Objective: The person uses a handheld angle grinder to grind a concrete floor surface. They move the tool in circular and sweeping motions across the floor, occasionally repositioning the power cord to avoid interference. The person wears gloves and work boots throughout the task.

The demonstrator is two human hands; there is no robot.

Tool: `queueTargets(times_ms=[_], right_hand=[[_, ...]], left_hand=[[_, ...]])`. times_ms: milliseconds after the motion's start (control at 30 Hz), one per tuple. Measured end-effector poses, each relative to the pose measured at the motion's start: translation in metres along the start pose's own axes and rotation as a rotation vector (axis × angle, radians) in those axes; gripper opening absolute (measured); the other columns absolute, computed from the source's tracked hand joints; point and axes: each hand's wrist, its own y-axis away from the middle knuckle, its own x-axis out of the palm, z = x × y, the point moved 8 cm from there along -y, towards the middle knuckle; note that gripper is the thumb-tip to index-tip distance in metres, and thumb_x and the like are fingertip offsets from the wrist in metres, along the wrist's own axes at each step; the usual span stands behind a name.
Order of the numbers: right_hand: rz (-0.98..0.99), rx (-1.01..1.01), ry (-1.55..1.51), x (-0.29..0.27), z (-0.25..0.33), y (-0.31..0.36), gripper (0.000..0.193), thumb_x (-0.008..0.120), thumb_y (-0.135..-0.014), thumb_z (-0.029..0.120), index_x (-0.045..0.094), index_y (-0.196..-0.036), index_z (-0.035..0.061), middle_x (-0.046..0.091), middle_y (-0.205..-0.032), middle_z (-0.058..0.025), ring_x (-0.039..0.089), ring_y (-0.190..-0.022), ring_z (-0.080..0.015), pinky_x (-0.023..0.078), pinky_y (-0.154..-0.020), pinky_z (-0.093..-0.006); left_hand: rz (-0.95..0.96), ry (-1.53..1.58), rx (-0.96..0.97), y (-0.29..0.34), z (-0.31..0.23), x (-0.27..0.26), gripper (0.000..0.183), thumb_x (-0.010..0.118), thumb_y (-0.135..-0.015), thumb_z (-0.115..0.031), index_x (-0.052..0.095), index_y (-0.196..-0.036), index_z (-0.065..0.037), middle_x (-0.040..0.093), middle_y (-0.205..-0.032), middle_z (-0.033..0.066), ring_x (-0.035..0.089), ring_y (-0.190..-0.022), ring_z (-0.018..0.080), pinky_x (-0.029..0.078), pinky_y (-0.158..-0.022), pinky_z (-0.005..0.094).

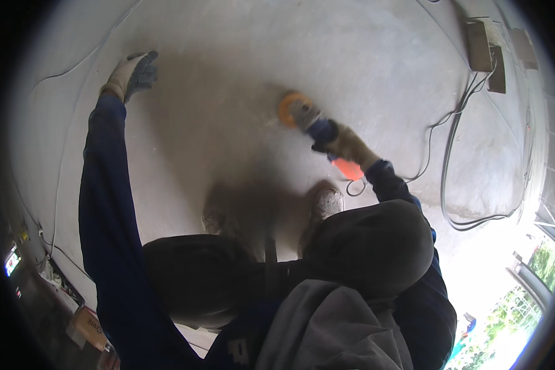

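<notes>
My right hand (pixel 350 148), in a pale work glove, is wrapped round the body of an angle grinder (pixel 322 128) with a blue and orange-red housing. Its round orange disc (pixel 295 110) faces the grey floor (pixel 228 80) in front of my feet, and whether it touches the surface cannot be told. Far out to the left is my left hand (pixel 131 77), in a pale glove with grey-coated fingers. Those fingers are extended over the floor with nothing in them. Dark cord loops out behind the grinder, near my right shoe (pixel 328 200).
Brown boxes or blocks (pixel 480 46) stand at the far right, with dark cables (pixel 448 148) trailing from them. A thin cord (pixel 60 160) runs along the left side. A cardboard box (pixel 87 330) sits at the lower left. Bright daylight and greenery (pixel 505 327) show at the lower right.
</notes>
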Motion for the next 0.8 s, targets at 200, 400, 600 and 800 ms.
queueTargets(times_ms=[200, 400, 600, 800], right_hand=[[-0.342, 0.13, -0.639, -0.139, -0.055, -0.053, 0.033, 0.089, -0.088, 0.017, 0.069, -0.11, 0.0039, 0.063, -0.075, -0.0032, 0.064, -0.059, -0.0184, 0.06, -0.057, -0.0384], [-0.198, 0.141, -0.571, -0.07, -0.047, 0.013, 0.041, 0.092, -0.085, 0.018, 0.069, -0.115, 0.0029, 0.068, -0.081, -0.0043, 0.067, -0.062, -0.0183, 0.061, -0.058, -0.0401], [-0.111, 0.113, -0.492, -0.026, -0.041, 0.014, 0.046, 0.09, -0.087, 0.012, 0.065, -0.123, 0.0019, 0.073, -0.089, -0.0053, 0.068, -0.065, -0.0142, 0.059, -0.053, -0.0356], [-0.389, 0.178, -0.708, -0.127, -0.084, 0.001, 0.031, 0.087, -0.089, 0.015, 0.067, -0.111, 0.0054, 0.064, -0.076, -0.0031, 0.064, -0.057, -0.0193, 0.059, -0.054, -0.0364]], left_hand=[[0.024, 0.118, -0.076, 0.0, 0.048, -0.025, 0.06, 0.082, -0.095, -0.047, 0.064, -0.139, -0.01, 0.072, -0.101, 0.0094, 0.071, -0.081, 0.0217, 0.059, -0.072, 0.0406], [0.045, 0.09, -0.093, -0.02, 0.056, -0.008, 0.059, 0.082, -0.095, -0.048, 0.064, -0.139, -0.011, 0.072, -0.099, 0.0085, 0.071, -0.079, 0.0212, 0.059, -0.071, 0.039], [0.072, 0.1, 0.012, -0.034, 0.014, 0.017, 0.06, 0.079, -0.097, -0.048, 0.063, -0.142, -0.013, 0.073, -0.104, 0.0089, 0.073, -0.082, 0.0209, 0.059, -0.07, 0.0356], [0.061, 0.102, -0.069, -0.019, 0.035, -0.003, 0.056, 0.079, -0.098, -0.044, 0.063, -0.142, -0.013, 0.07, -0.102, 0.0071, 0.069, -0.075, 0.0183, 0.055, -0.063, 0.0341]])
